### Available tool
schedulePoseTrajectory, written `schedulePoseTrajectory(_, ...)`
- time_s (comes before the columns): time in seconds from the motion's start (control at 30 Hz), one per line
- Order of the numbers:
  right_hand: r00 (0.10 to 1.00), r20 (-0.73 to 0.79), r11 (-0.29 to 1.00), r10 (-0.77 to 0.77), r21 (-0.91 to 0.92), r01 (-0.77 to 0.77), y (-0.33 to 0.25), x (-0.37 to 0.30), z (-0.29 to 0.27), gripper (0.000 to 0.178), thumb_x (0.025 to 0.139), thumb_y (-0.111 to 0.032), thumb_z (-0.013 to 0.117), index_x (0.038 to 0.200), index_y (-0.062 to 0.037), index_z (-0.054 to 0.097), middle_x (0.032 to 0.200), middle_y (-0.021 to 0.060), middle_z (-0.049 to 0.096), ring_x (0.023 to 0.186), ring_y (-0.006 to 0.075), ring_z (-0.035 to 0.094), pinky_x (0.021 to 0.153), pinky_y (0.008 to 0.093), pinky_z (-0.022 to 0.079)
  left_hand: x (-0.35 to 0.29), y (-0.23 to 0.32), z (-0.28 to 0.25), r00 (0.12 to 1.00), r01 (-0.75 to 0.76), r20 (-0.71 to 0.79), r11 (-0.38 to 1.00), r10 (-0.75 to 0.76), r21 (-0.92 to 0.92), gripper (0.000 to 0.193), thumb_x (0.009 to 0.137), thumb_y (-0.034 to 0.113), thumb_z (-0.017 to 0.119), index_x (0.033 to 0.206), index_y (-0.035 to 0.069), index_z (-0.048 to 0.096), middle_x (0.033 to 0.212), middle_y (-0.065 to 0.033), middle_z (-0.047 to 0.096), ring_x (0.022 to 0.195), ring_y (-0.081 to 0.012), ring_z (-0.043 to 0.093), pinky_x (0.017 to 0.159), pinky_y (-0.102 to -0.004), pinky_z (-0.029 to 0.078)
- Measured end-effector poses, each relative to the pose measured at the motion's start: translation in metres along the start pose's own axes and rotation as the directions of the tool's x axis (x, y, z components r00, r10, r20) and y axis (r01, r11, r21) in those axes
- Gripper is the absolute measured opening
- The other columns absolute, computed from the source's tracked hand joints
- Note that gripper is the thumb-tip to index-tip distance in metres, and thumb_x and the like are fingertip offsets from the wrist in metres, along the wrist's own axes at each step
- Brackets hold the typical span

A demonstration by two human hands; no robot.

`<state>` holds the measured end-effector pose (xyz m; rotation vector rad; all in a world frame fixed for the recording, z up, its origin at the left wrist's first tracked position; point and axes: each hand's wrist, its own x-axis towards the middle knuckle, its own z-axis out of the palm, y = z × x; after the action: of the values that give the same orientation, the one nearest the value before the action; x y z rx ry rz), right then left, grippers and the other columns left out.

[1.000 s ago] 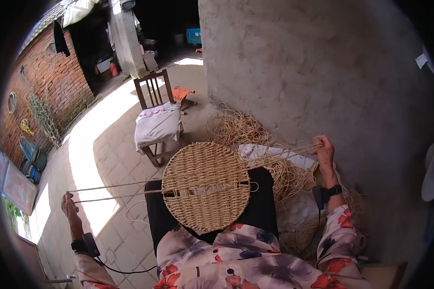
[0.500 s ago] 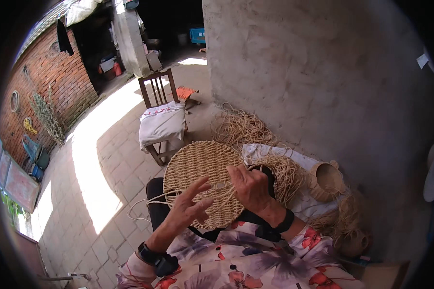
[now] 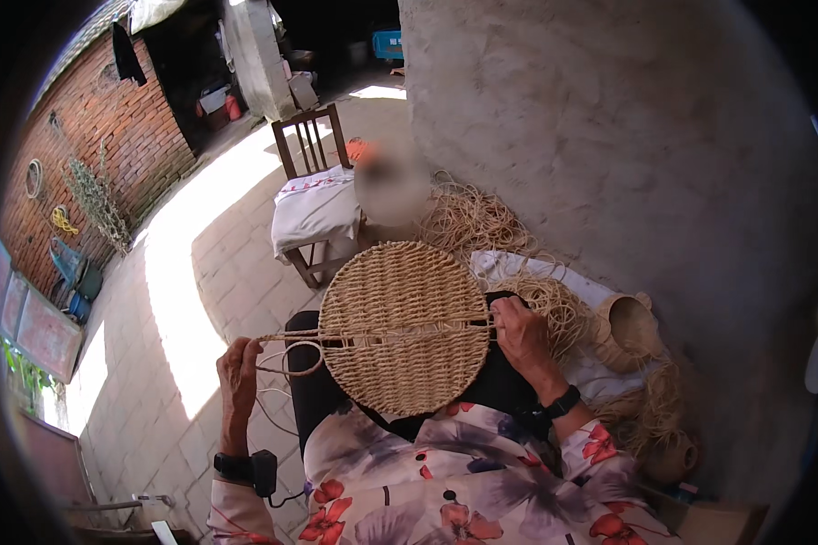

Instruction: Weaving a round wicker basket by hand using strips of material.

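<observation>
Rope of twisted tan fibre [image 3: 291, 338] stretches from the left side of a round, flat, straw-coloured woven disc [image 3: 404, 291] to the person's left hand [image 3: 237, 372], which pinches it between thumb and fingers out beyond the disc's edge. A loose loop of the same rope hangs between that hand and the weave. The disc lies over the person's lap, above black trousers [image 3: 304, 400] and just beyond the hem of a pale shirt printed with red and purple flowers [image 3: 409, 490]; a narrow gap with strands running along it crosses its middle from side to side. The right hand [image 3: 523, 334] is at the disc's right edge, fingers curled and close to where strands come out; whether it grips a strand or the rim, I cannot tell. Each wrist wears a black band. To the right, on a white sheet [image 3: 500, 263], a pale tan rounded vessel [image 3: 606, 345] lies tipped over near tangled tan cord [image 3: 477, 218] heaped along a rough grey wall [image 3: 609, 118]. Past the disc stands a dark brown wooden chair [image 3: 339, 136], its seat covered with white cloth [image 3: 316, 222].
</observation>
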<state>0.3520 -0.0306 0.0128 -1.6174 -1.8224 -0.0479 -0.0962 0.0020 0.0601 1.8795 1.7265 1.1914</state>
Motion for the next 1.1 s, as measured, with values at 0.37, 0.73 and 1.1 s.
schedulePoseTrajectory(0.37, 0.961, -0.252, 0.986, -0.118, -0.146, 0.083, -0.005, -0.007, 0.024, 0.015, 0.081, -0.002, 0.063, 0.095, -0.0062, 0.058, 0.082, 0.0117, 0.052, 0.062, 0.0323, 0.057, 0.056, 0.0433, 0.045, -0.037, -0.15, -0.093, 0.897, 0.441, -0.215, 0.777, -0.386, 0.45, 0.061, 0.085, 0.024, 0.067, 0.143, 0.017, 0.047, 0.111, -0.0211, 0.064, 0.068, -0.0216, 0.065, 0.064, -0.0382, 0.054)
schedulePoseTrajectory(0.73, 0.927, -0.093, 0.932, -0.363, -0.039, 0.36, -0.066, 0.002, 0.012, 0.027, 0.078, -0.005, 0.062, 0.105, -0.0063, 0.059, 0.082, 0.0098, 0.053, 0.061, 0.0289, 0.06, 0.054, 0.0384, 0.049, -0.051, 0.14, 0.111, 0.647, 0.228, 0.752, 0.91, 0.125, -0.347, 0.043, 0.098, 0.034, 0.06, 0.126, 0.002, 0.059, 0.091, -0.0055, 0.065, 0.064, -0.0093, 0.056, 0.054, -0.0269, 0.045)
schedulePoseTrajectory(1.1, 0.863, 0.494, 0.797, -0.109, 0.562, -0.221, 0.003, -0.017, -0.013, 0.019, 0.094, -0.02, 0.061, 0.096, -0.0017, 0.064, 0.073, 0.0031, 0.059, 0.064, 0.0188, 0.057, 0.058, 0.0305, 0.044, -0.036, 0.073, 0.075, 0.936, -0.002, 0.346, 0.986, 0.06, -0.166, 0.034, 0.099, 0.026, 0.053, 0.087, -0.002, 0.067, 0.067, -0.0076, 0.061, 0.059, -0.0154, 0.053, 0.058, -0.0317, 0.044)
